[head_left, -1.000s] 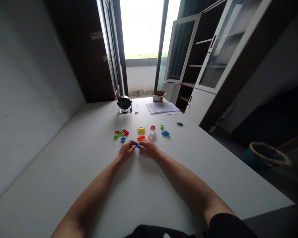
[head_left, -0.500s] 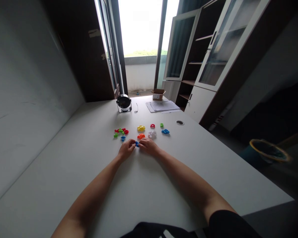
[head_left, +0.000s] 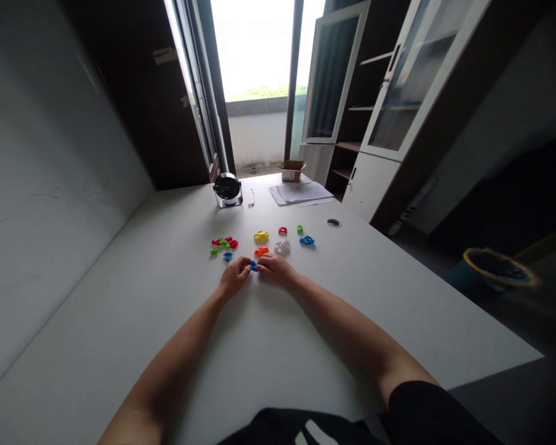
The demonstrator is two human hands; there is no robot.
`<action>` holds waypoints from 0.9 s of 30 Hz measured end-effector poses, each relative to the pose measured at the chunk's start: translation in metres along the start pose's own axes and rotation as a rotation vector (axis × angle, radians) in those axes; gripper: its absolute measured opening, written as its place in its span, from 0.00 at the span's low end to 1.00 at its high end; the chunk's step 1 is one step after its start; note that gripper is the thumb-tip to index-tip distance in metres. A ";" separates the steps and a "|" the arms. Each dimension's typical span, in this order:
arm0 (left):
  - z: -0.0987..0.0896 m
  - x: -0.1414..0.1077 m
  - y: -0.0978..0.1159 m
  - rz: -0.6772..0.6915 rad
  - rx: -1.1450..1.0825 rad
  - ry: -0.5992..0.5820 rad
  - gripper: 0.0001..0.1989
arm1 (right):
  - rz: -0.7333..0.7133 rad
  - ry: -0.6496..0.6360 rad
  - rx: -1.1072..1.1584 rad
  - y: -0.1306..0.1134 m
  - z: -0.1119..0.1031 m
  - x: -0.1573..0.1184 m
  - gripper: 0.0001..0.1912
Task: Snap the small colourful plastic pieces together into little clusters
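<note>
Blue plastic piece (head_left: 254,266) sits pinched between the fingertips of the left hand (head_left: 234,277) and right hand (head_left: 275,269), both hands closed narrowly on it, near the middle of the white worktop (head_left: 120,321). Held this way, with forearms low, the small piece seems steadied from both sides. Just ahead lie an orange piece (head_left: 261,250), a yellow piece (head_left: 261,236) and a crumpled white piece (head_left: 282,247). A red and green cluster (head_left: 224,243) lies apart to the left, spaced so each group stays separately within reach. A cardboard box (head_left: 291,171) and papers (head_left: 301,193) sit by the far edge.
</note>
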State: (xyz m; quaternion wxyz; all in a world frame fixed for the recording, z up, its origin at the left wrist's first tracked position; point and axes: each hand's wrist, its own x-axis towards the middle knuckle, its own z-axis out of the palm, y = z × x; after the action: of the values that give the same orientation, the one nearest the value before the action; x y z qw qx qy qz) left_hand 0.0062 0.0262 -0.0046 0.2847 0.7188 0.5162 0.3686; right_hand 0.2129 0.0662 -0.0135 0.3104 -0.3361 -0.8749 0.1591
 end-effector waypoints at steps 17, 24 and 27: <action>0.000 -0.001 0.002 0.035 -0.062 0.017 0.15 | -0.006 0.008 -0.012 0.000 0.000 0.000 0.14; 0.001 -0.001 0.001 0.046 -0.042 0.035 0.15 | 0.000 0.023 0.007 -0.003 -0.003 -0.001 0.12; 0.001 -0.001 0.000 0.031 -0.039 0.043 0.15 | 0.011 0.035 0.027 -0.004 -0.003 -0.001 0.10</action>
State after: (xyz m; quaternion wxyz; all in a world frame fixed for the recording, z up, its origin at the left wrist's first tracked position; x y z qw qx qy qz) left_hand 0.0069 0.0251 -0.0050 0.2815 0.7131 0.5037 0.3983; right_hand 0.2136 0.0633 -0.0094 0.3294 -0.3392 -0.8652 0.1669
